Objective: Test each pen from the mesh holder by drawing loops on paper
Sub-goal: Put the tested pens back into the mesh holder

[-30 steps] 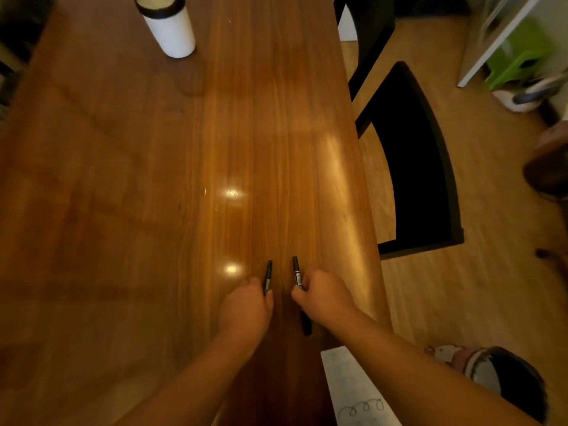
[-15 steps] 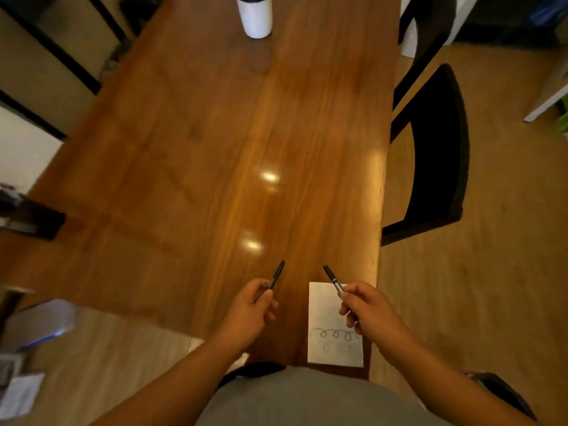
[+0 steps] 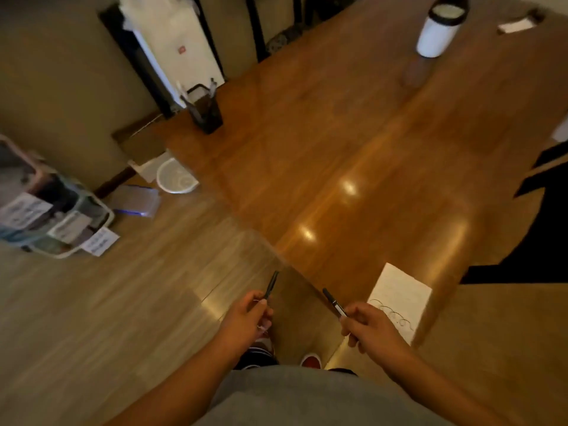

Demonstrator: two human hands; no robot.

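1. Table (image 3: 353, 133): long glossy wood top, two lamp glints near its middle. Its near corner sits just ahead of the hands.
2. We see the mesh holder (image 3: 206, 113) upright at the table's far left edge, pens sticking out. A white tumbler (image 3: 435, 32) with a black lid is at the far end, with a white slip (image 3: 516, 24) to its right.
3. Paper (image 3: 399, 290) lies at the near table edge, drawn loops along its near side.
4. Room: wood-look floor (image 3: 123, 318) on the left with a filled bin (image 3: 110, 217) and a round white object (image 3: 176, 179) on it; black chair (image 3: 534, 229) on the right.
5. Left hand (image 3: 246, 318): off the table, over the floor, fingers pinching a short dark pen part (image 3: 272, 284) pointing away; cap or pen, we cannot tell.
6. Right hand (image 3: 368, 329): over the paper's near-left corner, fingers gripping a black pen (image 3: 333, 302) that angles up-left, its visible end off the sheet.
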